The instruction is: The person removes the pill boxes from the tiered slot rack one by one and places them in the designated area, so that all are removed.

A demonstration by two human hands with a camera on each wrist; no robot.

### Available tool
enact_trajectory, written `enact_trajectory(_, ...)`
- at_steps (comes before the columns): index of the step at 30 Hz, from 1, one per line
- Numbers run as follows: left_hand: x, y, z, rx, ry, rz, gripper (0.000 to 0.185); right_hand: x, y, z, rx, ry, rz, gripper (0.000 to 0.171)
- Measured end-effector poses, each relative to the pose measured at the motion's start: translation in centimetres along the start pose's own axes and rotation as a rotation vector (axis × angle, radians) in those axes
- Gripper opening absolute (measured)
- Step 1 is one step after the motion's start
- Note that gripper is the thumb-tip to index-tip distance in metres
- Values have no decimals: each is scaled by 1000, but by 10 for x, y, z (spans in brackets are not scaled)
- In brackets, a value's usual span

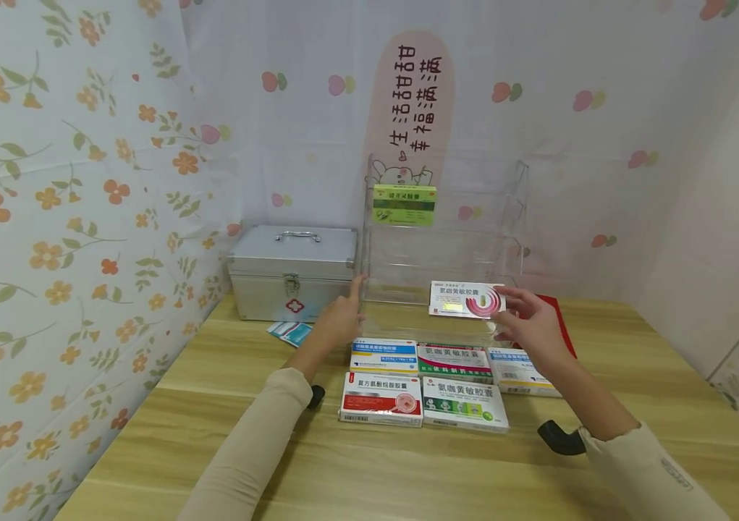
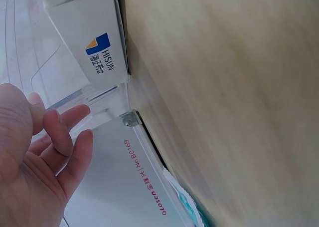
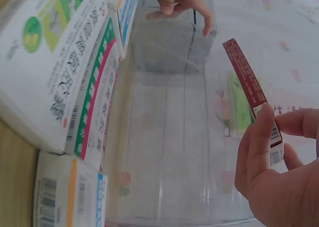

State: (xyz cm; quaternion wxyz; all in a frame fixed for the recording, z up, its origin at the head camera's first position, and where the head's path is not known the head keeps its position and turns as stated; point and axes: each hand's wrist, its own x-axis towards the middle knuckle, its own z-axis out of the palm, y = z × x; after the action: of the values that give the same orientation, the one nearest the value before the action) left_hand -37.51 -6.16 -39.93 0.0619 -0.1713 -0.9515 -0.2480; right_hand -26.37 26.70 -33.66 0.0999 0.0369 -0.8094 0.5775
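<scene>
My right hand (image 1: 532, 322) pinches a white medicine box (image 1: 467, 299) with pink rings by its right end, in front of the lower tiers of a clear acrylic display rack (image 1: 434, 250). From the right wrist view, the dark red side (image 3: 244, 70) of that box faces the camera, between thumb and fingers. My left hand (image 1: 341, 318) is at the rack's left side, its index finger pointing up along the edge and nothing in its grasp. In the left wrist view the fingers (image 2: 75, 159) are loosely bent. A green-yellow medicine box (image 1: 404, 206) stands on an upper tier, at the left.
Several medicine boxes lie in two rows before the rack, including a red-and-white one (image 1: 381, 394) and a green-and-white one (image 1: 463, 401). A silver first-aid case (image 1: 294, 264) and a blue packet (image 1: 294, 333) are left. Something red (image 1: 561, 325) lies behind my right hand.
</scene>
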Motion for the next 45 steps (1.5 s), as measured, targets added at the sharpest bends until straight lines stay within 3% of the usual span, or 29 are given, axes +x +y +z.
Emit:
enact_trajectory(11,0,-1,-2,25,8,24,92,-29,16,-27,-90,-40,16,56)
enact_trajectory(22,-1,1,-7,53,27,32,90,-60,31,-53,-126,-70,108,60)
enact_trajectory(33,-4,4,-4,83,33,2,86,-79,45,-73,-177,-137,193,58)
enact_trajectory(45,-4,1,-9,44,57,55,81,-95,63,-101,-278,-172,265,56)
